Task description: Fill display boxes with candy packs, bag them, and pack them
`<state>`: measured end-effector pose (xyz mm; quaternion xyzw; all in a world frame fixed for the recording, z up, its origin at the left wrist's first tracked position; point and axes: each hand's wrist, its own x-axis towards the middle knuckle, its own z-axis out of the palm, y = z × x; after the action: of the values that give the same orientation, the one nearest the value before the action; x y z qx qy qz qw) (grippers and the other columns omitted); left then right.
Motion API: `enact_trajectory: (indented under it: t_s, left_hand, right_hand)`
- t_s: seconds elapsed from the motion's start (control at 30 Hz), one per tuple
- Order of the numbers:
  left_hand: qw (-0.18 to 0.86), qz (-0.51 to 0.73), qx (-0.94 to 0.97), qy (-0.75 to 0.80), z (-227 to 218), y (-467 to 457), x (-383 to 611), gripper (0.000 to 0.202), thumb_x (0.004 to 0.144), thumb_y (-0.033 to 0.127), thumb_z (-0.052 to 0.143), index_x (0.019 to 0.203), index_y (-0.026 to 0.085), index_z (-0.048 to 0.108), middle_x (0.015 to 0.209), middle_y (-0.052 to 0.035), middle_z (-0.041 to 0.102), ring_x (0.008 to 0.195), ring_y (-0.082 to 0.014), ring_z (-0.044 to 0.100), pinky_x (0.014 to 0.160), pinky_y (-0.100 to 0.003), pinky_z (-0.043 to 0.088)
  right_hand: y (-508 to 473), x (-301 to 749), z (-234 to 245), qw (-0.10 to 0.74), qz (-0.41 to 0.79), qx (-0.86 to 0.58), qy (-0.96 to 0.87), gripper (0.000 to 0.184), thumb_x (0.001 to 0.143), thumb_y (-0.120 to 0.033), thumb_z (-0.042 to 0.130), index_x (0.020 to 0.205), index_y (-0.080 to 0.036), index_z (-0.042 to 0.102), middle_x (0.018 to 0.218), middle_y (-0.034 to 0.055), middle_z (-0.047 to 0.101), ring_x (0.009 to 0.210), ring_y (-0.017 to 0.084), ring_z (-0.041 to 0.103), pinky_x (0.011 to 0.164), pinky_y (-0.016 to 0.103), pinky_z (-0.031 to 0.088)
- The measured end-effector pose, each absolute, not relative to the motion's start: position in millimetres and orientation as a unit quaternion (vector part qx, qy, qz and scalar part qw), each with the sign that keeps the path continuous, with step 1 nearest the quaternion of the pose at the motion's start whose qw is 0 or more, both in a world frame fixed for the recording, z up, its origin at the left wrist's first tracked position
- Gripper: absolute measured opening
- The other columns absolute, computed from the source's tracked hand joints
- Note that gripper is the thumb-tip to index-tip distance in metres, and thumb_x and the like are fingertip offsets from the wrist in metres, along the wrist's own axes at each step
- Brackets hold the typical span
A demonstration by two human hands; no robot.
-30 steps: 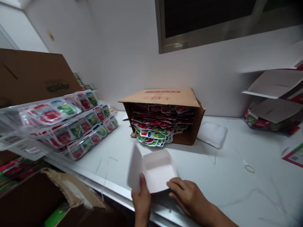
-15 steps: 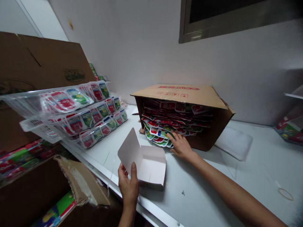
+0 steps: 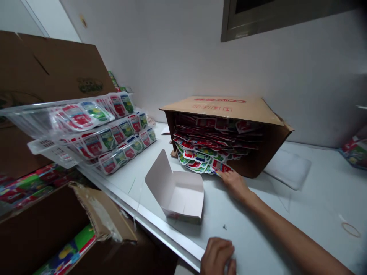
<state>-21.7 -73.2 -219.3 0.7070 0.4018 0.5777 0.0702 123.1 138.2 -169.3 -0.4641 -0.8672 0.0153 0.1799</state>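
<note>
Pale walls [image 3: 177, 57] rise behind our white table [image 3: 252, 225], whose near edge slants across our view. At the left we see a tall brown carton [image 3: 65, 68], and below it a torn-edged carton [image 3: 99, 214] with bright printed packaging inside. On the tabletop a printed carton [image 3: 229, 105] lies with its opening towards us. Clear plastic trays [image 3: 94, 131] are stacked at the left, filled with red and green pieces. Between trays and carton sits our small white-lined box [image 3: 187, 198], lid raised, its visible interior bare. Our left hand [image 3: 218, 256] is near the table edge, fingers loosely curled; we cannot tell whether it holds anything. Our right hand [image 3: 233, 183] reaches to the carton's mouth, fingertips at the layered packets [image 3: 197, 156] spilling out; whether they pinch one, we cannot tell. Far right lies a thin rubber band [image 3: 350, 230].
</note>
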Motion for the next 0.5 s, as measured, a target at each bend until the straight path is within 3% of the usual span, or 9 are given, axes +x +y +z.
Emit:
enact_trajectory:
  t_s: [0.1, 0.2, 0.23, 0.3, 0.33, 0.4, 0.43, 0.5]
  left_hand:
    - [0.172, 0.542, 0.663, 0.487, -204, -59, -14, 0.037, 0.087, 0.018, 0.054, 0.124, 0.021, 0.054, 0.114, -0.0131, 0.064, 0.108, -0.0257, 0.06, 0.09, -0.042, 0.053]
    - [0.294, 0.514, 0.562, 0.578, -192, -42, -14, 0.081, 0.074, 0.022, 0.073, 0.144, 0.021, 0.033, 0.146, -0.0175, 0.041, 0.132, -0.0317, 0.044, 0.106, -0.047, 0.043]
    - [0.336, 0.515, 0.537, 0.577, -189, -36, -14, 0.096, 0.067, 0.023, 0.079, 0.147, 0.02, 0.026, 0.148, -0.0182, 0.037, 0.133, -0.0324, 0.042, 0.108, -0.047, 0.04]
    - [0.424, 0.518, 0.512, 0.537, -185, -23, -15, 0.105, 0.061, 0.024, 0.084, 0.148, 0.019, 0.025, 0.141, -0.0172, 0.048, 0.126, -0.0307, 0.051, 0.107, -0.044, 0.041]
    - [0.463, 0.514, 0.511, 0.51, -183, -17, -16, 0.095, 0.062, 0.025, 0.083, 0.144, 0.017, 0.035, 0.129, -0.0151, 0.059, 0.116, -0.0286, 0.058, 0.102, -0.042, 0.045]
    - [0.507, 0.503, 0.514, 0.475, -180, -8, -20, 0.055, 0.069, 0.028, 0.078, 0.12, 0.014, 0.062, 0.098, -0.0093, 0.07, 0.09, -0.0229, 0.066, 0.086, -0.035, 0.052]
    - [0.511, 0.499, 0.518, 0.47, -179, -5, -21, 0.036, 0.072, 0.03, 0.076, 0.103, 0.012, 0.071, 0.086, -0.0073, 0.07, 0.08, -0.0203, 0.066, 0.079, -0.032, 0.053]
    - [0.503, 0.502, 0.523, 0.471, -177, -2, -24, 0.023, 0.071, 0.031, 0.076, 0.083, 0.012, 0.074, 0.079, -0.0061, 0.068, 0.074, -0.0177, 0.063, 0.07, -0.027, 0.051]
  right_hand:
    - [86, 158, -174, 0.243, 0.106, -0.49, -0.83, 0.033, 0.092, -0.014, 0.04, 0.117, -0.016, 0.061, 0.107, 0.0092, 0.069, 0.091, 0.02, 0.064, 0.079, 0.029, 0.049]
    - [37, 181, -167, 0.343, 0.312, -0.48, -0.745, 0.028, 0.095, -0.03, 0.045, 0.115, -0.019, 0.061, 0.108, 0.0068, 0.068, 0.095, 0.021, 0.064, 0.082, 0.028, 0.049]
    - [24, 184, -164, 0.359, 0.371, -0.471, -0.715, 0.027, 0.094, -0.035, 0.049, 0.111, -0.019, 0.062, 0.105, 0.0069, 0.068, 0.095, 0.022, 0.064, 0.083, 0.03, 0.049]
    - [9, 185, -163, 0.368, 0.442, -0.459, -0.678, 0.026, 0.091, -0.04, 0.054, 0.103, -0.019, 0.064, 0.098, 0.0066, 0.068, 0.092, 0.022, 0.063, 0.082, 0.031, 0.05]
    - [5, 183, -165, 0.376, 0.463, -0.456, -0.661, 0.027, 0.089, -0.041, 0.056, 0.1, -0.019, 0.065, 0.094, 0.0065, 0.068, 0.089, 0.022, 0.063, 0.081, 0.031, 0.05]
    - [2, 176, -172, 0.4, 0.489, -0.456, -0.627, 0.028, 0.085, -0.043, 0.061, 0.097, -0.018, 0.066, 0.091, 0.0069, 0.069, 0.088, 0.022, 0.064, 0.081, 0.033, 0.051]
    - [1, 172, -176, 0.41, 0.496, -0.456, -0.614, 0.03, 0.083, -0.043, 0.063, 0.097, -0.017, 0.067, 0.092, 0.0078, 0.07, 0.089, 0.023, 0.064, 0.083, 0.034, 0.051]
    - [1, 169, -181, 0.413, 0.501, -0.455, -0.609, 0.031, 0.083, -0.043, 0.063, 0.098, -0.016, 0.068, 0.095, 0.0094, 0.07, 0.091, 0.024, 0.064, 0.085, 0.037, 0.05]
